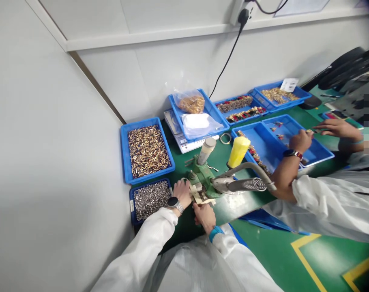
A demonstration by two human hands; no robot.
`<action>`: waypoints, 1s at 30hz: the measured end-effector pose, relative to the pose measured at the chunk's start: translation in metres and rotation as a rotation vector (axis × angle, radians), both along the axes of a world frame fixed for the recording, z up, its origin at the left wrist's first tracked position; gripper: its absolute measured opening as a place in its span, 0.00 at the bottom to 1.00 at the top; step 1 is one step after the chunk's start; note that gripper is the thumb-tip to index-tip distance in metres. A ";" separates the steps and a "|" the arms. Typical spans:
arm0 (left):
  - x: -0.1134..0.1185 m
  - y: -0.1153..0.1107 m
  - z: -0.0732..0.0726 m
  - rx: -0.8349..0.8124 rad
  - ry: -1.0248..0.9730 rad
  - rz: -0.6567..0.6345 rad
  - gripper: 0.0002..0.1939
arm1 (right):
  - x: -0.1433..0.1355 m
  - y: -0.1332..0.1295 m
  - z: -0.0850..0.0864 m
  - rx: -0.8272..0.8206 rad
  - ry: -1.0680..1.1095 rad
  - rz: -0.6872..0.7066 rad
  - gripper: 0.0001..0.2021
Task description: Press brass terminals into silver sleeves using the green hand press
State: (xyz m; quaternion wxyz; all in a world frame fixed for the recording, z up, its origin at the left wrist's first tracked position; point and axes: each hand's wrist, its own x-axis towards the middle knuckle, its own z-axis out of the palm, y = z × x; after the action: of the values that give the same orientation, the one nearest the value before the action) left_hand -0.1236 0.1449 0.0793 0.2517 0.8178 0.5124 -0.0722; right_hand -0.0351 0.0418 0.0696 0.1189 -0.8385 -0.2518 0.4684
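Observation:
A green hand press (pixel 205 176) with a long metal lever stands on the green table. At the left side of its base is my left hand (pixel 182 192), a dark-faced watch on its wrist, fingers bent against the press; what they hold, if anything, is too small to tell. My right hand (pixel 205 215), with a blue band at the wrist, is closed at the front edge of the base, its fingertips pinched on something hidden. Small silver parts fill a dark blue tray (pixel 132 206) beside my left forearm. Behind it, a larger blue tray (pixel 125 156) holds brass-coloured cylinders.
A yellow object (pixel 239 151) stands behind the lever. Bags lie in a blue tray (pixel 202 97) on a white scale (pixel 184 147). On the right, a co-worker's hands (pixel 300 141) work over blue trays (pixel 263 134). A black cable (pixel 228 61) hangs along the wall.

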 end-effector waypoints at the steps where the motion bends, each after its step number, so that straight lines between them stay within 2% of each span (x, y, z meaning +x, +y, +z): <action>1: -0.004 -0.002 -0.001 -0.007 -0.021 0.007 0.17 | 0.000 0.001 0.000 -0.006 0.001 -0.001 0.19; 4: -0.011 -0.004 -0.010 -0.045 -0.064 0.054 0.19 | -0.001 0.002 0.000 -0.022 0.010 -0.015 0.19; 9: 0.001 -0.003 -0.026 -0.115 -0.060 0.220 0.23 | 0.000 0.002 0.000 -0.030 0.053 -0.057 0.18; 12: 0.002 -0.012 -0.027 -0.078 -0.089 0.297 0.27 | 0.002 0.001 -0.001 -0.021 0.118 -0.071 0.17; 16: -0.010 -0.033 -0.023 0.012 -0.187 0.291 0.31 | 0.003 -0.001 -0.005 -0.004 0.202 -0.076 0.15; 19: -0.016 -0.045 -0.024 0.003 -0.215 0.241 0.20 | 0.003 0.000 -0.006 0.013 0.221 -0.086 0.15; 22: -0.012 -0.046 -0.029 -0.051 -0.183 0.220 0.09 | 0.003 0.002 -0.003 0.019 0.241 -0.103 0.15; 26: -0.001 -0.041 -0.032 -0.101 -0.085 0.284 0.07 | 0.000 -0.002 0.004 0.035 0.263 -0.109 0.15; 30: 0.010 -0.044 -0.028 -0.101 -0.058 0.303 0.06 | -0.003 -0.019 0.007 0.048 0.228 -0.138 0.13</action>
State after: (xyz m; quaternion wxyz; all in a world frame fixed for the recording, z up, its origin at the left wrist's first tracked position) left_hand -0.1137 0.1006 0.0510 0.3153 0.7191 0.6183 -0.0354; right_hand -0.0382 0.0227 0.0766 0.1986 -0.7920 -0.1895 0.5453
